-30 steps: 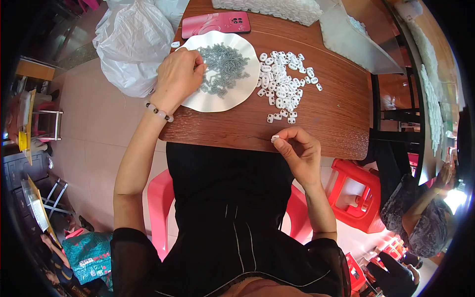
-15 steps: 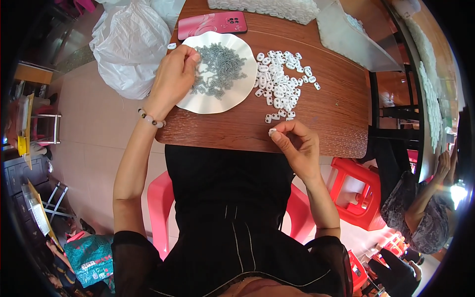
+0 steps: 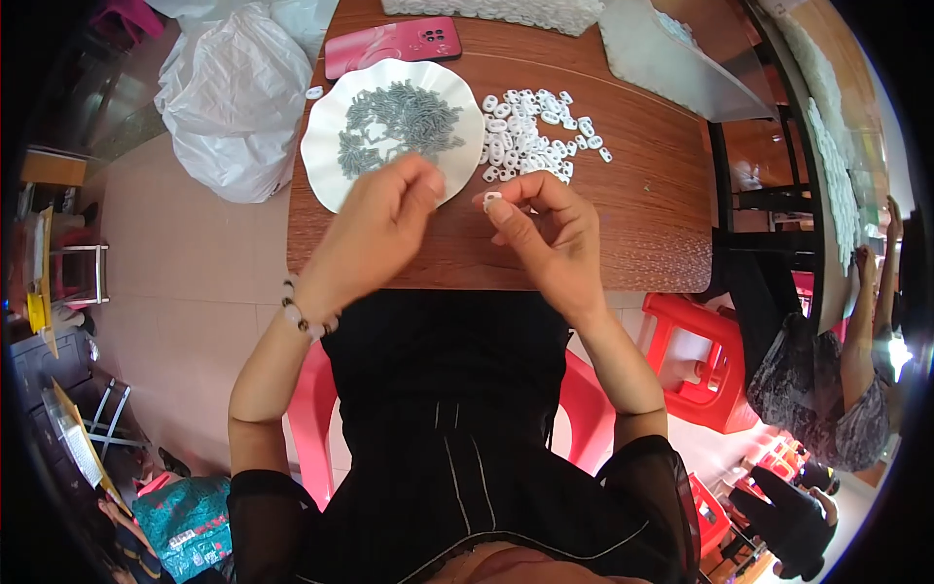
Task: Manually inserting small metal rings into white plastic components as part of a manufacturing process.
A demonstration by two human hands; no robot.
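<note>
My left hand [image 3: 384, 219], slightly blurred, is over the near rim of a scalloped white plate [image 3: 326, 127]. Its thumb and fingers are pinched together, and whatever they hold is too small or hidden. Many tiny grey spring-like pieces [image 3: 418, 112] lie heaped on that plate. To the right, my right hand [image 3: 550, 238] pinches a small white plastic piece [image 3: 492, 198] between thumb and forefinger, above the table. Beyond that hand lies a pile of similar white plastic pieces with holes [image 3: 520, 136], right beside the plate.
A pink phone [image 3: 389, 47] lies behind the plate on the brown wooden table [image 3: 642, 224]. One loose white piece [image 3: 314, 92] sits left of the plate. White plastic bags [image 3: 229, 107] stand at the table's left. Another person [image 3: 827, 380] is at the right, near a red stool [image 3: 696, 360].
My left hand has left the grey pieces and come right and nearer, toward my right hand. My right hand has risen a little and moved left, still pinching the white piece.
</note>
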